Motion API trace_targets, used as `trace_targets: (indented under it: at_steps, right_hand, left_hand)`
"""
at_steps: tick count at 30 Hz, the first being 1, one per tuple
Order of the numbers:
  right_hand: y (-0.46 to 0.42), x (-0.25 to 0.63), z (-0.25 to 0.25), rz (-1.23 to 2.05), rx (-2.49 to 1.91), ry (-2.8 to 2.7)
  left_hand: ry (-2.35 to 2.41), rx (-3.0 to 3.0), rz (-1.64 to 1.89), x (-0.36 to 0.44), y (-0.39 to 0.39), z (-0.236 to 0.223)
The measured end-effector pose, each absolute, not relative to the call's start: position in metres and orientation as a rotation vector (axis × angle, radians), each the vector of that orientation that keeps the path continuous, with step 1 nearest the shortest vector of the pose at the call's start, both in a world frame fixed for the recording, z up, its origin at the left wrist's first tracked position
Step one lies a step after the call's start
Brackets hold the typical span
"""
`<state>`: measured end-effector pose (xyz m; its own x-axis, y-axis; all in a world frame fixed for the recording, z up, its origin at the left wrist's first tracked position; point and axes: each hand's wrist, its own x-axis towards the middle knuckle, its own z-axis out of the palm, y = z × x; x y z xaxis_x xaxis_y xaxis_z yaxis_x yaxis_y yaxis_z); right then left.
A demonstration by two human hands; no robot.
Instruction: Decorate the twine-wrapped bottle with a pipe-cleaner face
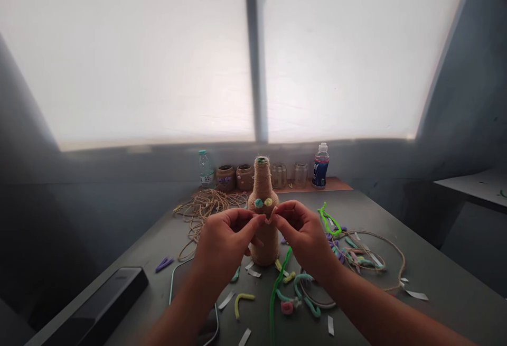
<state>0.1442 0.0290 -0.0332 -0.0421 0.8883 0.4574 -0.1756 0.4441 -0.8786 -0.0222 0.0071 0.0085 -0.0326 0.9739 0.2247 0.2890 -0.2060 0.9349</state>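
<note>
Left hand [224, 243] and right hand [304, 236], both half-closed, pinching a small pale pipe-cleaner piece [270, 218] before a twine-wrapped bottle [263, 187]; likely soft, bendable, best gripped near its ends.

The left fingers [249, 216] and the right fingers [285, 210] are meeting just in front of a twine-wrapped bottle [261, 182], which stands on the table [435, 245]. Behind the fingers, near the far table edge, there is a row of jars [278, 176] between two plastic bottles [205, 169]. Left of the fingers lies a loose coil of twine [202, 214]. To the right are lying pipe cleaners [329, 220], and before the fingers are scattered pipe-cleaner pieces [243, 298] and paper strips [253, 273].
</note>
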Motion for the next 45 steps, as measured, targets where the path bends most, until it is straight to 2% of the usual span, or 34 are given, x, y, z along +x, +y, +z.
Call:
trace_targets:
  at_steps: [27,45]
  right_hand:
    - [0.0257,0.1405,-0.0335,0.848,-0.796,-1.353]
    - [0.0258,0.1417,-0.0325,0.885,-0.76,-1.351]
  left_hand:
    - [1.543,1.759,1.32,-0.0177,0.0027,0.0089]
    - [1.409,1.727,1.356,-0.0217,0.0072,0.0075]
